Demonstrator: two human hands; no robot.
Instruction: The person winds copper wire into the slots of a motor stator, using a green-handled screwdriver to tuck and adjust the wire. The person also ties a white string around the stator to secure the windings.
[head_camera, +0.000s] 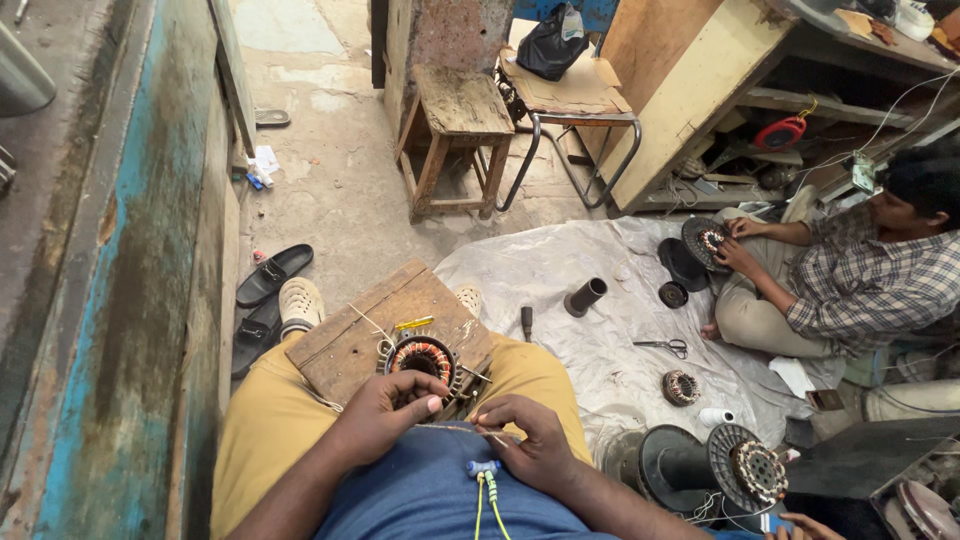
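While the person sits with a wooden board (350, 335) across their lap, a round motor stator (422, 360) with copper windings sits on the near edge of it, just in front of both hands. The left hand (385, 415) is curled over the stator's near rim, thumb pressed along the edge, fingers bent rather than spread. The right hand (530, 435) is just beside it, fingertips pinched on a thin wire (455, 428) that runs across between the two hands. A small yellow tool (413, 324) lies on the board behind the stator. Off to the right, a grey sheet (590, 340) covers the floor, with scissors (662, 346), a dark tube (585, 296) and another small stator (680, 387) lying on it. A co-worker in a checked shirt (870, 280) sits at the far edge of the sheet, both hands on a round winding (708, 240). A wooden stool (455, 125) stands further back, and black sandals (272, 275) lie by the left wall.
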